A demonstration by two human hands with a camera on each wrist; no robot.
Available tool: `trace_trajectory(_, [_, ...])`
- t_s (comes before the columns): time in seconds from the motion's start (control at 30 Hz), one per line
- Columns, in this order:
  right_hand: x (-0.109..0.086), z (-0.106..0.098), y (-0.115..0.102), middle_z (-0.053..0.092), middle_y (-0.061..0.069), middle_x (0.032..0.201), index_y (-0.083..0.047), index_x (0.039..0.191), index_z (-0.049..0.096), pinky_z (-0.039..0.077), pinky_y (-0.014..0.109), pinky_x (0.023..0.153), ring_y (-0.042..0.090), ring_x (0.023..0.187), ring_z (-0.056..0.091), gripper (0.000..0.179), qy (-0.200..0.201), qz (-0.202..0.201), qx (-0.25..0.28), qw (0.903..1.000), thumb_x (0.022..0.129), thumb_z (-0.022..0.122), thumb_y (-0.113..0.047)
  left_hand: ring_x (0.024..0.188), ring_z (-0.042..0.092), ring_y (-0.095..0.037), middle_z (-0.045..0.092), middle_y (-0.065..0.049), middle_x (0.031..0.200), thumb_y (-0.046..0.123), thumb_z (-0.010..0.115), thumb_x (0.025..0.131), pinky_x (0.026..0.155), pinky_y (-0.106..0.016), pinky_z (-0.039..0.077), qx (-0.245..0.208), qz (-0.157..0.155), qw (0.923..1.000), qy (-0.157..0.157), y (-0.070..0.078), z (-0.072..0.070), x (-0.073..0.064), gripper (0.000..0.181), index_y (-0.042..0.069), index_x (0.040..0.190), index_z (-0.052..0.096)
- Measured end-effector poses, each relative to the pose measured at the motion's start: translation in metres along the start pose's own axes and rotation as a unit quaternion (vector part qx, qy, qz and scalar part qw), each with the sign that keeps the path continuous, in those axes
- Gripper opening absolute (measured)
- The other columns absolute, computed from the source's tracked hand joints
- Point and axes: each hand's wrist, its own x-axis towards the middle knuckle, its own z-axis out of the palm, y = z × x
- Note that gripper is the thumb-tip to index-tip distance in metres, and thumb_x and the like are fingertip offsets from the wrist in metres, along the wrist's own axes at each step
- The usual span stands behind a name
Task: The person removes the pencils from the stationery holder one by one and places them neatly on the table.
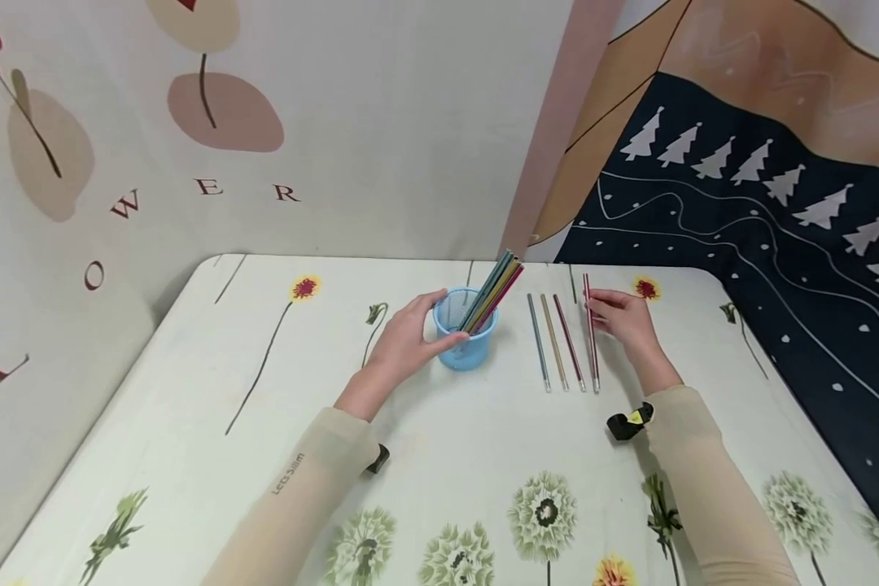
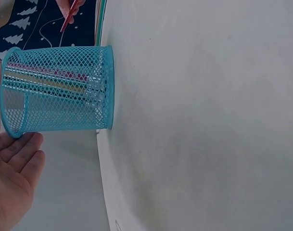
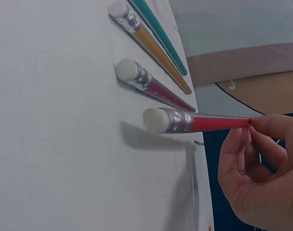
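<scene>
A light-blue mesh pencil cup (image 1: 465,352) stands upright on the table with several coloured pencils (image 1: 492,290) leaning to the right inside it. My left hand (image 1: 403,335) holds the cup near its rim, thumb in front and fingers at the far left side. In the left wrist view the pencils' eraser ends show through the mesh. Between thumb and fingertips, my right hand (image 1: 625,319) pinches a red pencil (image 3: 213,123) by its far end, white eraser toward me. The eraser end is raised over its shadow. Left of it lie a dark red pencil (image 1: 570,342), a yellow pencil (image 1: 554,342) and a blue-green pencil (image 1: 538,342), side by side.
A white cloth with printed flowers covers the table (image 1: 278,464). Behind it rises a pale printed wall cloth (image 1: 381,146), and a dark cloth with white trees (image 1: 776,244) hangs along the right edge. A black strap piece (image 1: 625,425) sits at the right wrist.
</scene>
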Motion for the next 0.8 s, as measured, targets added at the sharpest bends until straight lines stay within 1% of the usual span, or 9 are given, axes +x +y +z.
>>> trace_trajectory(0.2, [0.003,-0.001,0.002,0.058,-0.016,0.095,0.001,0.139,0.055,0.057,0.008,0.071,-0.007,0.077,0.058,0.042,-0.005,0.011,-0.026,0.9996,0.102,0.057,-0.020,0.141,0.047,-0.029,0.048,-0.009,0.153,0.053,0.073,0.086,0.115,-0.047,0.045,0.002,-0.001,1.0000,-0.001,0.001,0.001,0.000,0.083,0.011,0.151,0.041])
trace_trajectory(0.43, [0.006,0.000,0.002,0.060,-0.003,0.112,0.000,0.139,0.056,0.056,0.008,0.069,-0.009,0.076,0.057,0.042,-0.009,0.017,-0.048,0.9986,0.102,0.057,-0.020,0.141,0.047,-0.028,0.048,-0.009,0.153,0.053,0.073,0.086,0.116,-0.046,0.045,0.008,0.003,1.0000,0.001,0.002,0.000,0.001,0.083,0.011,0.151,0.041])
trace_trajectory(0.63, [0.010,0.002,0.005,0.061,0.002,0.116,0.002,0.138,0.056,0.055,0.008,0.067,-0.011,0.072,0.056,0.041,-0.007,0.015,-0.059,0.9981,0.102,0.057,-0.018,0.141,0.047,-0.029,0.048,-0.009,0.153,0.053,0.072,0.087,0.115,-0.046,0.046,0.014,-0.001,0.9999,0.000,0.002,0.001,0.001,0.083,0.012,0.152,0.040])
trace_trajectory(0.7, [0.012,0.002,0.007,0.062,0.007,0.119,0.002,0.138,0.056,0.055,0.008,0.066,-0.011,0.071,0.056,0.041,-0.006,0.010,-0.064,0.9979,0.102,0.057,-0.017,0.141,0.047,-0.029,0.048,-0.009,0.153,0.052,0.072,0.086,0.115,-0.046,0.046,0.014,-0.004,0.9999,0.000,0.002,0.001,0.001,0.083,0.012,0.152,0.040])
trace_trajectory(0.8, [0.015,0.004,0.010,0.061,0.017,0.130,0.002,0.138,0.056,0.053,0.006,0.065,-0.013,0.069,0.055,0.041,-0.008,0.006,-0.079,0.9968,0.102,0.057,-0.017,0.141,0.047,-0.029,0.048,-0.009,0.153,0.052,0.073,0.086,0.115,-0.046,0.046,0.014,-0.008,0.9999,-0.001,0.002,0.001,0.000,0.083,0.013,0.152,0.040])
